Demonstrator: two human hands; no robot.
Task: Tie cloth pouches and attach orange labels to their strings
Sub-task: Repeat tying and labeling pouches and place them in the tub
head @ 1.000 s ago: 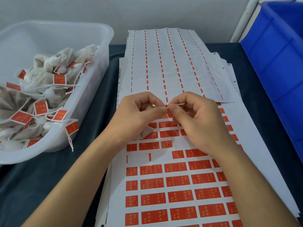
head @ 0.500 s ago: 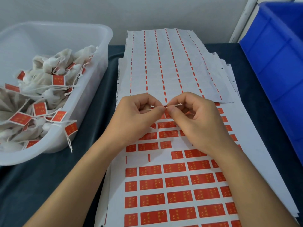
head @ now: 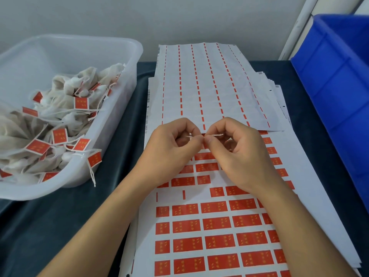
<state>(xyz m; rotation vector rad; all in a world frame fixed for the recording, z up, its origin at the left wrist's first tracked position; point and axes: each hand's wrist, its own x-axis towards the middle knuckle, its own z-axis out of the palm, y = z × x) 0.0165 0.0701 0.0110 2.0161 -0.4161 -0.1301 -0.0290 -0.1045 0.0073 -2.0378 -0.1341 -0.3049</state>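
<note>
My left hand (head: 171, 148) and my right hand (head: 241, 150) meet thumb to thumb above a sheet of orange labels (head: 215, 224). Both pinch a thin white string (head: 214, 135) that runs between the fingertips. A scrap of orange shows just under the pinch, mostly hidden by my fingers. The pouch on the string is hidden under my left palm. To the left, a clear plastic tub (head: 127, 62) holds several tied cloth pouches (head: 65, 114) with orange labels on their strings.
A used label sheet (head: 207, 84) with only thin orange strips lies over the far end of the stack. A blue plastic crate (head: 337, 80) stands at the right. Dark cloth (head: 60, 222) covers the table. One labelled string (head: 92, 170) hangs over the tub's rim.
Both hands have stayed together at the same spot, with only small finger movements on the string. Nothing else has moved.
</note>
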